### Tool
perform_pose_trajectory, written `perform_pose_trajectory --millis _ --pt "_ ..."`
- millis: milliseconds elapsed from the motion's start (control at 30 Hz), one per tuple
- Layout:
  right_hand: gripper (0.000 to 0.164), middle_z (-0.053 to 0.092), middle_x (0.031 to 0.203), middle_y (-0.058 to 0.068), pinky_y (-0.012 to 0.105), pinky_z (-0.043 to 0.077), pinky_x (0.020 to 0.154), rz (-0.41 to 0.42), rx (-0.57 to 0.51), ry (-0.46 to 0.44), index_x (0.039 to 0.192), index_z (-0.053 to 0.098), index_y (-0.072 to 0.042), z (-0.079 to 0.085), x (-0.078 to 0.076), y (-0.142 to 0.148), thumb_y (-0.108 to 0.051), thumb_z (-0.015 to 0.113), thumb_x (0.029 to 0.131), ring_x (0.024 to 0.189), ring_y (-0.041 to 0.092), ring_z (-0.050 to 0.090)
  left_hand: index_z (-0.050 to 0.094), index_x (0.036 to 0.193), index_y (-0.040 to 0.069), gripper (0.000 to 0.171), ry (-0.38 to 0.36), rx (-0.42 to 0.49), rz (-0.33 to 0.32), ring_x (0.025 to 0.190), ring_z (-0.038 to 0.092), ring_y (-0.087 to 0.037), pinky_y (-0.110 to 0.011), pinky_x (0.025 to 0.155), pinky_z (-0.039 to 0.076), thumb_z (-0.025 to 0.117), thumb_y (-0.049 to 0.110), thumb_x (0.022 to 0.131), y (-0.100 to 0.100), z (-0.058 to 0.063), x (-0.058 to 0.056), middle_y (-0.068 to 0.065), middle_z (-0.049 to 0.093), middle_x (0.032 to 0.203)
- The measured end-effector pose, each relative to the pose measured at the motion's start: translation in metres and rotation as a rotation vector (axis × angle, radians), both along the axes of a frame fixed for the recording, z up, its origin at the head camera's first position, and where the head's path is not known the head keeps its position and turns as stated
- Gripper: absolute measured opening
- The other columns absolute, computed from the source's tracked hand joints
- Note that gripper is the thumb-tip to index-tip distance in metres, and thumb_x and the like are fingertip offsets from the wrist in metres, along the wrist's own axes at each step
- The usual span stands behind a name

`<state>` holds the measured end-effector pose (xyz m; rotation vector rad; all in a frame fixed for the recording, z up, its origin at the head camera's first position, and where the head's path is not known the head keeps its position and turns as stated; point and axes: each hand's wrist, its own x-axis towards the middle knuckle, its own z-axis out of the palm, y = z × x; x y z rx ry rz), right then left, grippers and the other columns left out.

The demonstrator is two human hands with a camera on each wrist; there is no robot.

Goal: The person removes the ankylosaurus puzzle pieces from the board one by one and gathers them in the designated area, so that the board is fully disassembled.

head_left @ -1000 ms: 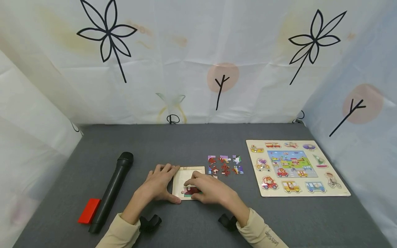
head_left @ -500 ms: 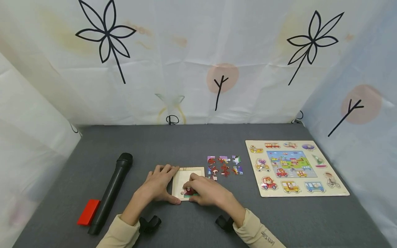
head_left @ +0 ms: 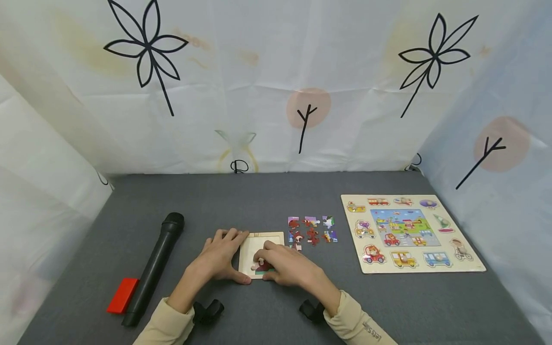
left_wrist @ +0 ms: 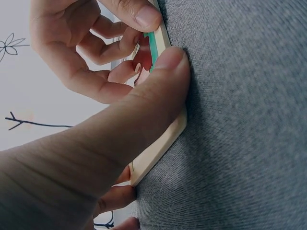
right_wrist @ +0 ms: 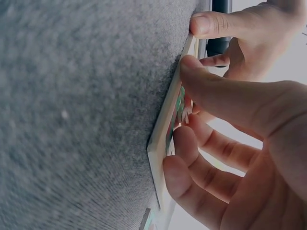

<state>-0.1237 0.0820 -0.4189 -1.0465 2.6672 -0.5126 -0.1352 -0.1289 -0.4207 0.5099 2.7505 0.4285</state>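
Note:
A small wooden puzzle tray (head_left: 248, 247) lies on the grey table, with a few joined brown, pink and green jigsaw pieces (head_left: 261, 268) in its near right part. My left hand (head_left: 221, 256) holds the tray at its left side, thumb at the near edge and fingers at the far left corner. Over the near right part, my right hand (head_left: 291, 266) bends its fingers down onto the pieces; its thumb (right_wrist: 193, 67) rests on the near rim. The right hand covers some pieces in the head view. Several loose jigsaw pieces (head_left: 312, 234) lie right of the tray.
A large wooden picture board (head_left: 355, 239) with vehicles lies at the right. At the left are a black microphone (head_left: 153, 270) and a red block (head_left: 122, 295) beside it. A white printed curtain (head_left: 258, 86) stands behind the table.
Between one second and half a second ago, my right hand shifts slightly left and its fingers bend over the pieces. My left hand keeps its place on the tray.

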Motion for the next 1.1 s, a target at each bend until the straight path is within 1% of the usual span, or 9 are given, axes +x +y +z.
perform_pose_trajectory --millis 233,333,533,733,900,1100 --pt "0.036 0.06 0.096 -0.002 0.016 0.041 0.066 -0.011 -0.002 -0.028 0.121 0.073 -0.016 0.001 0.001 0.001 -0.019 0.083 0.086 0.075 0.001 0.046 0.044 0.154 0.011 0.112 0.009 0.004 -0.007 0.139 0.04 -0.044 -0.064 0.103 0.039 0.094 0.055 0.065 0.0 0.001 0.0 -0.013 0.049 0.15" --pt "0.034 0.06 0.095 -0.002 0.016 0.04 0.065 -0.015 -0.019 -0.033 0.12 0.074 -0.016 0.001 0.001 0.001 -0.018 0.081 0.087 0.074 0.001 0.045 0.044 0.154 0.01 0.112 0.013 0.009 -0.006 0.139 0.04 -0.044 -0.064 0.103 0.039 0.094 0.055 0.065 0.0 0.001 0.0 -0.014 0.05 0.15" --pt "0.029 0.06 0.094 -0.001 0.015 0.041 0.066 -0.004 -0.05 -0.022 0.118 0.074 -0.014 0.001 0.001 0.003 -0.016 0.079 0.09 0.073 0.0 0.045 0.044 0.154 0.011 0.112 0.011 0.001 0.001 0.139 0.041 -0.044 -0.064 0.104 0.039 0.094 0.055 0.064 0.0 -0.001 0.0 -0.013 0.05 0.15" --pt "0.027 0.06 0.095 -0.001 0.015 0.043 0.067 0.001 -0.079 -0.008 0.117 0.073 -0.014 0.0 0.0 0.007 -0.014 0.078 0.091 0.075 0.001 0.049 0.044 0.154 0.011 0.112 0.017 -0.007 -0.001 0.139 0.041 -0.044 -0.065 0.104 0.04 0.094 0.055 0.064 0.0 -0.003 0.0 -0.013 0.05 0.149" --pt "0.026 0.061 0.097 0.0 0.016 0.043 0.067 0.002 -0.096 0.017 0.118 0.073 -0.013 0.0 -0.001 0.017 -0.013 0.077 0.092 0.076 0.002 0.049 0.044 0.154 0.012 0.112 0.018 -0.01 0.002 0.139 0.041 -0.044 -0.065 0.104 0.04 0.094 0.055 0.064 0.0 -0.003 0.0 -0.013 0.05 0.149" --pt "0.027 0.062 0.1 0.003 0.017 0.044 0.068 -0.001 -0.11 0.01 0.119 0.072 -0.01 0.002 -0.001 0.039 -0.009 0.075 0.092 0.076 0.003 0.049 0.044 0.154 0.012 0.113 0.019 -0.014 0.005 0.139 0.042 -0.043 -0.064 0.104 0.04 0.094 0.056 0.063 0.001 -0.003 0.0 -0.012 0.05 0.148"
